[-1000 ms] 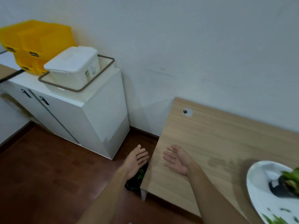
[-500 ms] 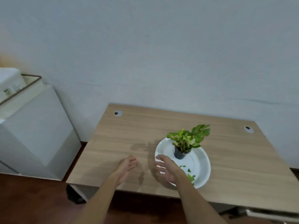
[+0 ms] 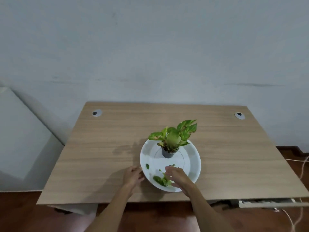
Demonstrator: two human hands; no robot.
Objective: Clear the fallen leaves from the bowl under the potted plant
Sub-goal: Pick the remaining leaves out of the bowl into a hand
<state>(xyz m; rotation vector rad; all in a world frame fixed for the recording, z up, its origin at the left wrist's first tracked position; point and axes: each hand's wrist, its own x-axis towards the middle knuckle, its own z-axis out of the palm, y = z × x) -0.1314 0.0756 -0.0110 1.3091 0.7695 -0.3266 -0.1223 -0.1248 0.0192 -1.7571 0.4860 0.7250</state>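
Head view, bowl: the white bowl [image 3: 192, 158] sits on the wooden table [image 3: 100, 148], nearer the person's edge, with the potted plant [image 3: 168, 144] upright in its far half.
Head view, leaves: a clump of fallen leaves [image 3: 160, 180] lies in the bowl's near part; one small leaf [image 3: 147, 166] lies alone to its upper left, and a scrap [image 3: 172, 165] shows just beyond the right hand.
Left hand: the left hand [image 3: 133, 175] rests on the table against the bowl's near-left rim, fingers [image 3: 139, 179] loosely curled and holding nothing, as far as can be seen.
Right hand: the right hand [image 3: 178, 176] hovers low inside the bowl, fingers spread and bent down; whether they pinch a leaf cannot be told.
Key relation: the clump lies just left of the right hand, between the two hands, running roughly left to right along the near rim. The right hand is nearer and already over the bowl.
Likely step: gathering the clump, probably by a short sweep leftward and down.
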